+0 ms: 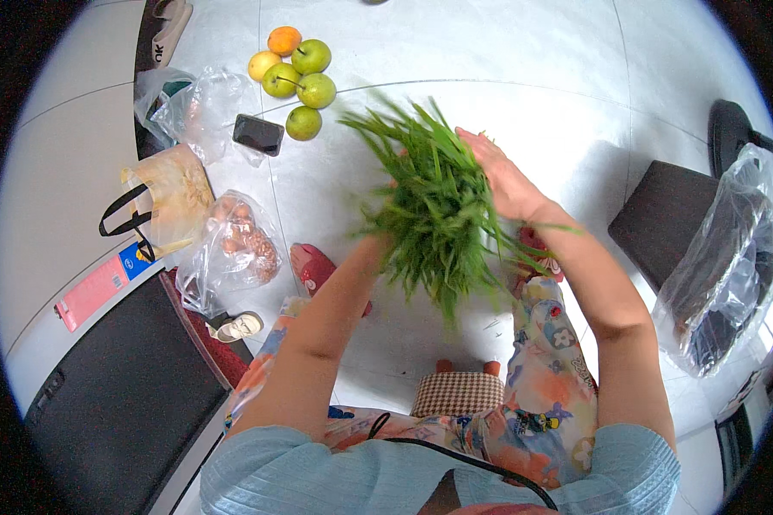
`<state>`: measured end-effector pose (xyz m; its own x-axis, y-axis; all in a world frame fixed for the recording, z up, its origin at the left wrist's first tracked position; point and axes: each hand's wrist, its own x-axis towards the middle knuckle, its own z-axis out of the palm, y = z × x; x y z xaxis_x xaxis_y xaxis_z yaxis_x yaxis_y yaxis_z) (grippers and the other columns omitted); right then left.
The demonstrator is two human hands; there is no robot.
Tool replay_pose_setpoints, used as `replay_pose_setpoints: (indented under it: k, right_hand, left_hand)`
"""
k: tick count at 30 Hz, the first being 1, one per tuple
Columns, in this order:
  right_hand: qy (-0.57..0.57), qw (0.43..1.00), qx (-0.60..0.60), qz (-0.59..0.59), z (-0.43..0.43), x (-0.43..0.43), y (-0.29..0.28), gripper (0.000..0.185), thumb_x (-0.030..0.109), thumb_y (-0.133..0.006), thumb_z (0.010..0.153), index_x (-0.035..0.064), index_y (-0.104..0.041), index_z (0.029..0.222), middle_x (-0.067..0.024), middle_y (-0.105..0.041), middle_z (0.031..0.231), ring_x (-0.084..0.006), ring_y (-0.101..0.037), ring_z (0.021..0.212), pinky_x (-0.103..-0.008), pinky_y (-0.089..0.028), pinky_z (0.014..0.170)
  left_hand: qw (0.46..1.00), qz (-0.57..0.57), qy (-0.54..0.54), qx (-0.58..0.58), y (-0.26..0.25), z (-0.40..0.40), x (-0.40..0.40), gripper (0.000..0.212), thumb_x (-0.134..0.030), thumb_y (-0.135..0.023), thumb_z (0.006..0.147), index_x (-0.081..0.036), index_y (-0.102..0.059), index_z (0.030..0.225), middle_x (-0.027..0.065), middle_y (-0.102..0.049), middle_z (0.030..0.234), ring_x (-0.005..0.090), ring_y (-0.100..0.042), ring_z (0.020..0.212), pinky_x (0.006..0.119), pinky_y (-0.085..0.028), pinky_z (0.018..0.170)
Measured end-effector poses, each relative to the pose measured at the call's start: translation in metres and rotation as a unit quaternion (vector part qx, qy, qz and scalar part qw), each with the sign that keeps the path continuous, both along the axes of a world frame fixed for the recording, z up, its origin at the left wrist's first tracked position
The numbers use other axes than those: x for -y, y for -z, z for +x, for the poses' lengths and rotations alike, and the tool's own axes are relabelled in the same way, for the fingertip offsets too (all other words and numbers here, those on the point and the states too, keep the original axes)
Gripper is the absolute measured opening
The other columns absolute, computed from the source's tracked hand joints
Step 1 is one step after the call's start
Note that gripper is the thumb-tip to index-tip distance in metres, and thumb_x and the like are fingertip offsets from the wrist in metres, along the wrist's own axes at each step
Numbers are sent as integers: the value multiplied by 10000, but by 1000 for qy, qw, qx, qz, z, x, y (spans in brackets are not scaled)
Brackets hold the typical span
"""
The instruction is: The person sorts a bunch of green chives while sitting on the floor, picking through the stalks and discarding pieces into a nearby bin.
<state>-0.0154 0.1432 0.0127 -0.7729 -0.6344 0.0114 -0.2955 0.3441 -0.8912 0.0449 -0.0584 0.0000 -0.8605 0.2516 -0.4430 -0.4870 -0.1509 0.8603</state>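
A large bunch of long, narrow-leaved greens [435, 206] is held up above the floor between my two hands, its leaf tips blurred. My right hand [505, 180] presses along the bunch's right side with its fingers stretched toward the far end. On the opposite side, my left hand [384, 239] grips the bunch near the wrist's end; leaves hide most of its fingers. A few loose blades trail over my right forearm [592, 270].
Several green pears [317, 90], an orange fruit [285, 40] and a yellow one [263, 65] lie beyond. Leftward are a smartphone [258, 134], a tote bag [171, 193] and a clear bag of eggs or round produce [235, 241]. A plastic-draped dark stool [667, 219] stands right.
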Motion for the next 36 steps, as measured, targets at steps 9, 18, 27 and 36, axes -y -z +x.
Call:
replay_pose_setpoints:
  k: [9, 18, 27, 36]
  right_hand:
    - [32, 987, 154, -24, 19, -8, 85, 607, 82, -615, 775, 131, -376, 1331, -93, -369, 1398, -322, -253, 1337, -445, -176, 1119]
    - [86, 911, 355, -193, 4, -3, 58, 416, 223, -500, 887, 96, -450, 1280, -97, -412, 1372, -278, -296, 1325, -414, -177, 1119]
    - [47, 984, 156, -71, 10, -13, 94, 468, 97, -548, 816, 104, -443, 1272, -124, -400, 1367, -295, -303, 1318, -439, -209, 1106]
    - [28, 916, 376, -134, -42, -17, -31, 580, 182, -702, 740, 6, -463, 1239, -133, -577, 1146, -208, -544, 1046, -327, -406, 953]
  left_hand:
    - [979, 152, -66, 115, 20, -12, -10, 465, -304, -574, 862, -77, -457, 1251, 101, -508, 1219, 221, -493, 1121, 382, -417, 939]
    - [978, 88, -121, 142, -2, -18, -27, 412, -308, -505, 915, -67, -447, 1243, 104, -532, 1196, 210, -533, 1067, 352, -449, 905]
    - [962, -264, -69, -8, -20, -30, -65, 408, -212, -526, 898, -56, -454, 1267, 116, -525, 1222, 237, -521, 1103, 368, -444, 910]
    - [969, -195, 105, -111, -56, -62, -11, 491, -170, -692, 769, -4, -497, 1187, 90, -587, 1088, 186, -551, 1003, 325, -454, 858]
